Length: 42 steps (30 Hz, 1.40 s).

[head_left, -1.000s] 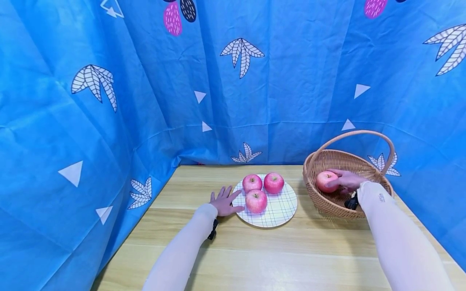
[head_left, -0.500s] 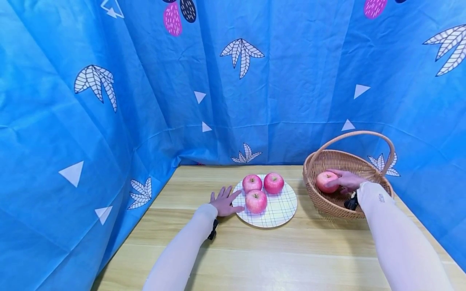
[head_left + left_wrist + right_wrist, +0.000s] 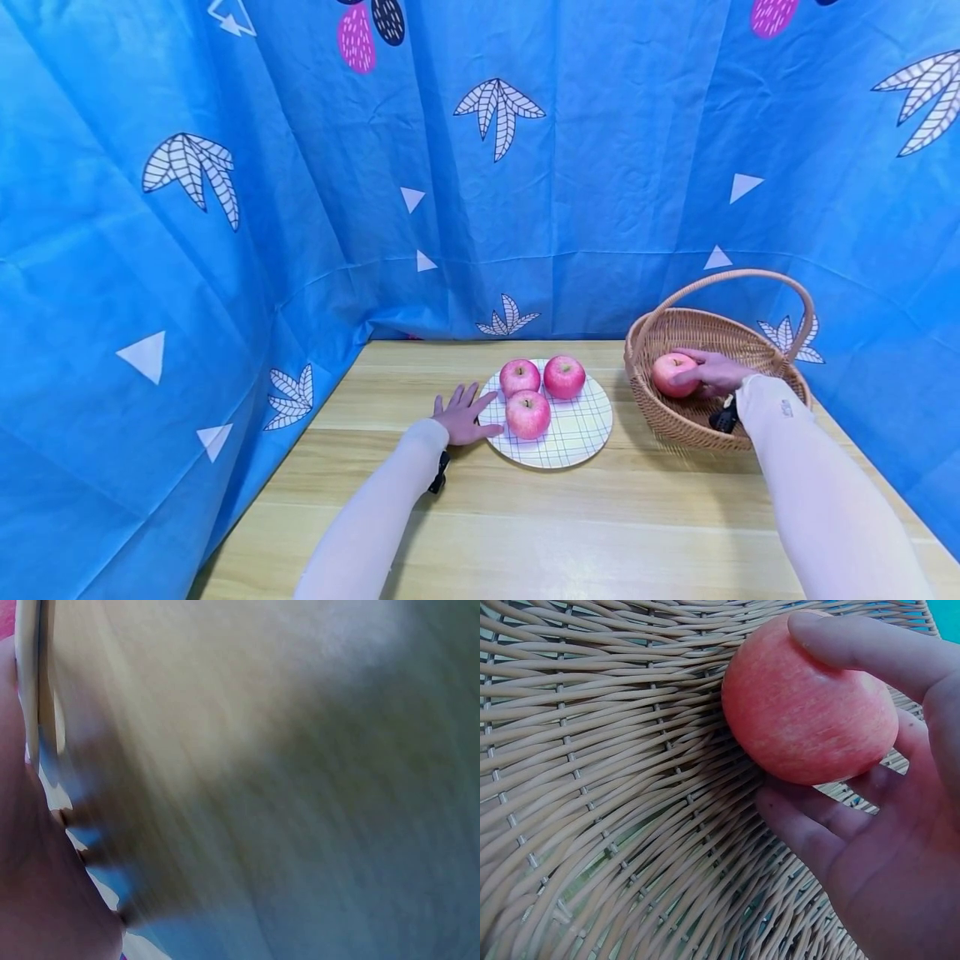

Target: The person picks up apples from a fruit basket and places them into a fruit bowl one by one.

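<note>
Inside the wicker basket (image 3: 678, 429), my right hand (image 3: 720, 372) grips a red apple (image 3: 670, 375). In the right wrist view, the thumb lies over the top of that apple (image 3: 810, 712) and the other fingers curl beneath it, close to the woven wall. My left hand (image 3: 461, 418) lies with fingers spread at the left rim of a round checked plate (image 3: 577, 437). Three more apples sit together on the plate: one at the front (image 3: 528, 415), one at the back left (image 3: 519, 378) and one at the back right (image 3: 564, 377). The left wrist view shows mostly blurred tabletop.
The basket's tall arched handle (image 3: 738, 273) rises above its opening. A wooden table (image 3: 540, 533) carries both plate and basket. Blue printed cloth (image 3: 480, 208) hangs behind the table and along both sides.
</note>
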{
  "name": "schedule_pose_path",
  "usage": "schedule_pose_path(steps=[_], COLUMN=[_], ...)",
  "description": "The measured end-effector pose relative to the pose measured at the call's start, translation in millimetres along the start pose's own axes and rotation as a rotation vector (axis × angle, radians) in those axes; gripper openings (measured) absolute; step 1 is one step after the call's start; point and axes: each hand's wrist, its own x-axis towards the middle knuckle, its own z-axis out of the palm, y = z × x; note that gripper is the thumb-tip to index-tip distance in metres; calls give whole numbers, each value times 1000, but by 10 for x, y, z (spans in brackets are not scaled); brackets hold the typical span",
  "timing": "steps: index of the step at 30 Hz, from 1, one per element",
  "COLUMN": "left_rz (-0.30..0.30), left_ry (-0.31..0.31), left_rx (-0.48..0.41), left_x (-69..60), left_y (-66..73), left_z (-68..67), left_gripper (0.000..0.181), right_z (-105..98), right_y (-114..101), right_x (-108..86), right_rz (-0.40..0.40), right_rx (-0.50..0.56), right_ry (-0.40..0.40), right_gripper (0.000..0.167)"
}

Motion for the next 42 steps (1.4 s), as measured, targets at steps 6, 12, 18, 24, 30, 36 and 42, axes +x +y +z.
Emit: schedule_pose_path(steps=[6,12,18,24,30,36,42], left_rz=[0,3,6,2,-3,-6,-4], left_ry=[-3,-8,-6,-3,1,-10,-10], left_rx=[-2,5,-6,0,-3,-2,-8], left_x=[-11,-5,12,37,38,10,3], left_y=[21,23,7,-16,-19,0,2], left_z=[-38,-28,1,29,26,2,-5], left_gripper=[86,86,88,87,87,87,88], right_z=[-18,-8,-35,-92,-109,-124,-168], right_y=[42,28,44,41,-27,-63,-72], right_x=[21,-11,-20,-16,-38,-66,-73], right_rz=[-10,-13,-18,-58,-38,-28,-36], right_rx=[48,26,15,16,4,-10,58], right_ry=[-4,-10,-21,-54,-42,-50,-44], right_gripper=[90,88,91,89,93,91,90])
